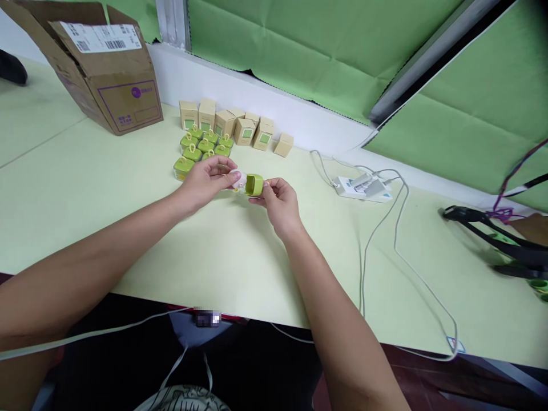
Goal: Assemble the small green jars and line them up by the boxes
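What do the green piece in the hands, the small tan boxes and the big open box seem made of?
Green piece: probably smooth moulded plastic; its colour is even and its edges rounded.
Small tan boxes: likely thin card, matte, with straight folded edges.
Big open box: very likely cardboard, dull brown, with raised, folded flaps.

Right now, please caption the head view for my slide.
Left hand holds a pale piece, right hand a green cap, near green-lidded containers.

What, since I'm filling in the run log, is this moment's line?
left hand: holds pale piece | right hand: holds green lid | green-lidded containers: beyond left hand | cartons: on table
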Demonstrator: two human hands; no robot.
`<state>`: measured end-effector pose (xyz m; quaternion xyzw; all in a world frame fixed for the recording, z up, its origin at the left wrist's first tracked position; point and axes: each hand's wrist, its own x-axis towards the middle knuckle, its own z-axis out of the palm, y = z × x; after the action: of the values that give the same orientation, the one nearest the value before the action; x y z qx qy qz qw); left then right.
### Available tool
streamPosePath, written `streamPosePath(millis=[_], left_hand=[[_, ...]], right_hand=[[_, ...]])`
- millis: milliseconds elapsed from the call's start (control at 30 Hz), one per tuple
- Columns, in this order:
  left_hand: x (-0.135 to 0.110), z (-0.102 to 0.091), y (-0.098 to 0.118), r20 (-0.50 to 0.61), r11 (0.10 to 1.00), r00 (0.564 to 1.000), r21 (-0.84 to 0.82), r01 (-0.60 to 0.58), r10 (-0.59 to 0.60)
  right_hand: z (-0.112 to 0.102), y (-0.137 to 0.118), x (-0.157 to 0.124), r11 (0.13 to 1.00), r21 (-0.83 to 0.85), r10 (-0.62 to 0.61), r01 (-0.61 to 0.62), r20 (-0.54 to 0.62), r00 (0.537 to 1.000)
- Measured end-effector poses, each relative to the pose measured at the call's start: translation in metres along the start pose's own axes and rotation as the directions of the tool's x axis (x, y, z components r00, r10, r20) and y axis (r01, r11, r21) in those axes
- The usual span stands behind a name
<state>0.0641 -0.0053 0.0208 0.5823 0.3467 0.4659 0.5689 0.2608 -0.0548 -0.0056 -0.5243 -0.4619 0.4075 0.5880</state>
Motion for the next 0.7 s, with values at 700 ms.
streamPosePath(millis=[700], left_hand=[[-0.007,0.003,-0.001,0.01,0.999,0.999,-0.032,0.032,-0.032]], right_hand=[[0.011,-0.004,-0.009,0.991,0.014,-0.132,0.132,-0.037,0.991]])
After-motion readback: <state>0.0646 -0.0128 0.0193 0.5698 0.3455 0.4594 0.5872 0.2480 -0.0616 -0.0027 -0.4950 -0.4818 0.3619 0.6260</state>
